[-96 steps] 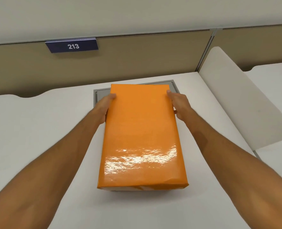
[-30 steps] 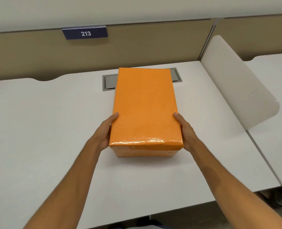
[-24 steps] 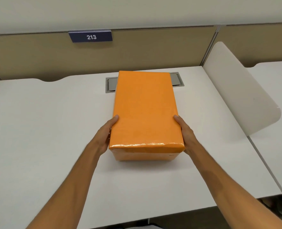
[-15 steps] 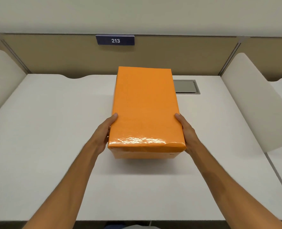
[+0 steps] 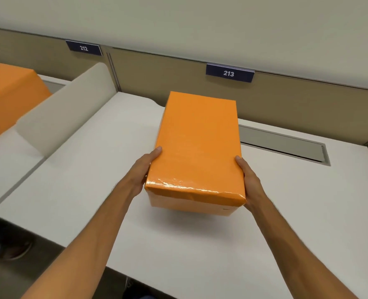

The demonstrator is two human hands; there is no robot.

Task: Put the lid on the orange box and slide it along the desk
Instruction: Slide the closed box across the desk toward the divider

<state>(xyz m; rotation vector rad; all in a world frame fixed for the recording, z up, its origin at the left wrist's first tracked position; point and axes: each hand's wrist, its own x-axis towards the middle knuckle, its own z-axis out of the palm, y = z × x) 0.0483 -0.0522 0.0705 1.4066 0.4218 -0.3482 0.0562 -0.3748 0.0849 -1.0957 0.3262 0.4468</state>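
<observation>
The orange box (image 5: 198,145) stands on the white desk (image 5: 105,190) with its glossy orange lid closed over it. My left hand (image 5: 143,171) presses against its left side near the front corner, thumb tip on the lid's edge. On the opposite side my right hand (image 5: 248,182) clasps the front right corner, thumb up along the lid's edge. The fingers of both hands are hidden behind the box walls. The box's far end reaches close to the beige partition at the back.
A grey cable hatch (image 5: 286,144) lies in the desk right of the box. A rounded white divider (image 5: 64,113) bounds the desk on the left; beyond it a second orange box (image 5: 8,98) stands on the neighbouring desk. Number plates 212 (image 5: 84,48) and 213 (image 5: 229,73) hang on the partition.
The box has slid left along the desk between both hands, off the cable hatch, which now lies to its right. My view has turned left, showing the left divider and neighbouring desk.
</observation>
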